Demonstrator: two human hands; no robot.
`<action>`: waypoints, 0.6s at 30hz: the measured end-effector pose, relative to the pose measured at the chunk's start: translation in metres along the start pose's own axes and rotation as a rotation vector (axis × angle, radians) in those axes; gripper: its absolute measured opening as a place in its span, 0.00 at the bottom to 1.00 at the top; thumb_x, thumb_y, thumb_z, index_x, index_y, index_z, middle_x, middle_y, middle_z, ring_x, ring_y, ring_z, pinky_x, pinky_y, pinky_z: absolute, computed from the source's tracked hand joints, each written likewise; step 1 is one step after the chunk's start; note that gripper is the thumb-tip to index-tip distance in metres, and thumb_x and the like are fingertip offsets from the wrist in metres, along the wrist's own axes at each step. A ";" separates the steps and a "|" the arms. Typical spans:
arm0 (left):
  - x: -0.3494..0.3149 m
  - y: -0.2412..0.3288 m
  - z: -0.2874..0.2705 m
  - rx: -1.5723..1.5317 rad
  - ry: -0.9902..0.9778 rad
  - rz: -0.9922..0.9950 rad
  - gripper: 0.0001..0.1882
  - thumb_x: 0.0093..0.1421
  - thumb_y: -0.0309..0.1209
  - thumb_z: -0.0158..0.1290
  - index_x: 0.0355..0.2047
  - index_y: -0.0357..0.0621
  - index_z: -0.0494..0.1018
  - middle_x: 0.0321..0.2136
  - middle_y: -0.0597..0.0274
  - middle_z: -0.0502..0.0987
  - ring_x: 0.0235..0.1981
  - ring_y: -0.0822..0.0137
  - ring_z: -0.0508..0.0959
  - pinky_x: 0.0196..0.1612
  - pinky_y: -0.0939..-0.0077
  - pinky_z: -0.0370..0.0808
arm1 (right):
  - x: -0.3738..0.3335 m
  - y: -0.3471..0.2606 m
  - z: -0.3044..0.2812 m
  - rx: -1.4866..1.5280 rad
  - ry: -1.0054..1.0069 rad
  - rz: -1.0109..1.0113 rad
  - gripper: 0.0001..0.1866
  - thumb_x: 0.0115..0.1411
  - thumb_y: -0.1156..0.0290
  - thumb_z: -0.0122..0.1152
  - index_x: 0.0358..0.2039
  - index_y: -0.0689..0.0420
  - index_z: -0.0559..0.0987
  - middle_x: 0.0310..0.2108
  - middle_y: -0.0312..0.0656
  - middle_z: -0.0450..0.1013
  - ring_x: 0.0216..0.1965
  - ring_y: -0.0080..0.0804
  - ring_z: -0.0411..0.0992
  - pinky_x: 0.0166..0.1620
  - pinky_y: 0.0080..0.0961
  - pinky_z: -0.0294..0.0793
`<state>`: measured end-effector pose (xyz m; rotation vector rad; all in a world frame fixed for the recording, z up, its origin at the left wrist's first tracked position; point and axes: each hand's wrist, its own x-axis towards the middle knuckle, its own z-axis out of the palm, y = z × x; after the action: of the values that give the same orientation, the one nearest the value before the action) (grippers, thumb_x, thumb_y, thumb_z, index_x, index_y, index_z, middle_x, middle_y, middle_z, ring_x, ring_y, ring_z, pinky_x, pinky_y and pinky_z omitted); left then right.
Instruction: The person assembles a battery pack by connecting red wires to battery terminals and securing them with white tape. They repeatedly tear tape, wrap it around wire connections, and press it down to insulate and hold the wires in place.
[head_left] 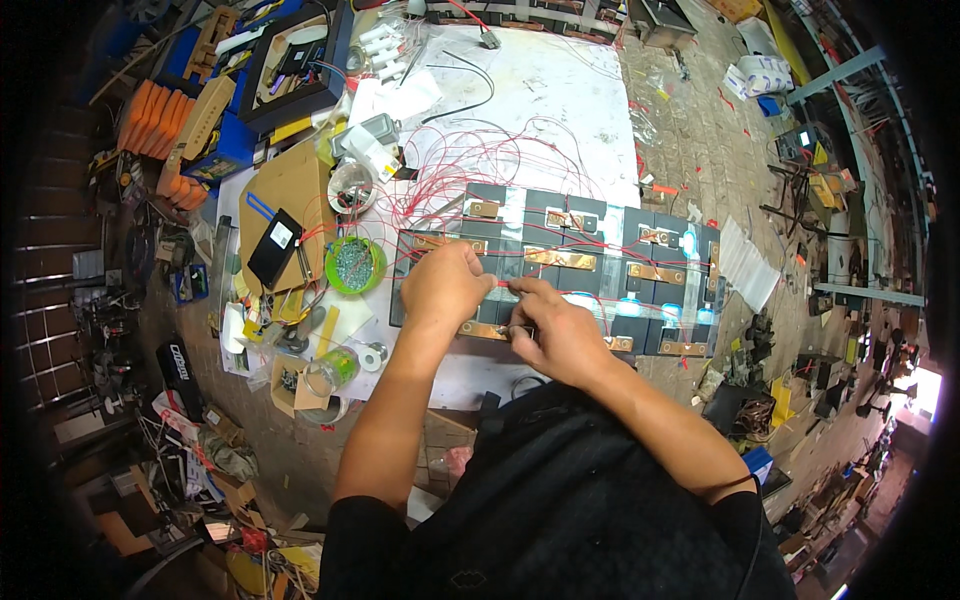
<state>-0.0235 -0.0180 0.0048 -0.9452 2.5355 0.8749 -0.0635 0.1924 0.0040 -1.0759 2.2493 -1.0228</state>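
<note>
Item: battery pack point(600, 280), dark cells in two rows, joined by copper bus bars point(558, 258); lies flat on the white sheet point(560, 100) over the floor, directly ahead of me.

Item: thin red wires point(480, 165), many, looping from the pack's top edge across the sheet; one strand runs between my hands over the near row.

Item: my left hand point(445, 285), curled knuckles-up over the pack's left end, fingertips closed on the red strand.

Item: my right hand point(560, 335), fingers pinched on something small at the near bus bar point(485, 330); whether lug or screw I cannot tell.

Item: green tub point(354, 265) of small metal fasteners, just left of the pack; black box point(274, 248) on cardboard beside it; solder spool and jar point(332, 370) nearer me.

Handling note, my judgement: keep the strand taut with the left so it stays clear of neighbouring bars, seat the end square on its terminal with the right, and let nothing metal bridge two bars.
</note>
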 end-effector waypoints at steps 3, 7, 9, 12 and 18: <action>0.000 -0.001 0.001 -0.001 0.017 -0.004 0.16 0.52 0.43 0.75 0.29 0.47 0.82 0.27 0.59 0.86 0.30 0.57 0.86 0.37 0.58 0.80 | 0.001 0.003 -0.004 0.112 0.043 0.025 0.09 0.61 0.67 0.68 0.38 0.56 0.80 0.54 0.51 0.80 0.44 0.56 0.82 0.45 0.49 0.83; 0.000 -0.002 0.002 -0.032 0.007 -0.008 0.15 0.52 0.42 0.75 0.30 0.48 0.83 0.29 0.59 0.87 0.32 0.57 0.87 0.38 0.58 0.81 | 0.013 0.004 -0.010 0.101 -0.009 0.133 0.10 0.62 0.65 0.67 0.39 0.57 0.80 0.45 0.52 0.82 0.43 0.58 0.81 0.44 0.49 0.81; -0.002 0.000 -0.001 -0.054 -0.006 -0.010 0.15 0.53 0.41 0.75 0.31 0.48 0.83 0.30 0.60 0.87 0.33 0.57 0.87 0.39 0.58 0.81 | 0.020 0.008 -0.010 0.062 -0.046 0.166 0.11 0.63 0.65 0.67 0.40 0.57 0.80 0.42 0.52 0.82 0.42 0.58 0.81 0.44 0.50 0.80; -0.004 0.001 -0.001 -0.082 -0.001 -0.009 0.14 0.53 0.40 0.75 0.33 0.49 0.84 0.31 0.61 0.87 0.34 0.58 0.87 0.39 0.59 0.81 | 0.032 0.008 -0.009 0.025 -0.089 0.197 0.11 0.63 0.64 0.66 0.40 0.58 0.81 0.40 0.53 0.82 0.42 0.59 0.81 0.45 0.51 0.80; -0.001 -0.003 0.003 -0.099 -0.008 -0.022 0.14 0.53 0.40 0.75 0.33 0.49 0.83 0.31 0.63 0.87 0.34 0.58 0.87 0.39 0.59 0.81 | 0.047 0.009 -0.005 -0.102 -0.066 0.143 0.10 0.64 0.64 0.65 0.40 0.57 0.81 0.40 0.52 0.82 0.41 0.58 0.82 0.44 0.51 0.81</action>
<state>-0.0206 -0.0169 0.0018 -0.9946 2.4905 1.0036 -0.0992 0.1606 -0.0037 -0.9594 2.3086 -0.8105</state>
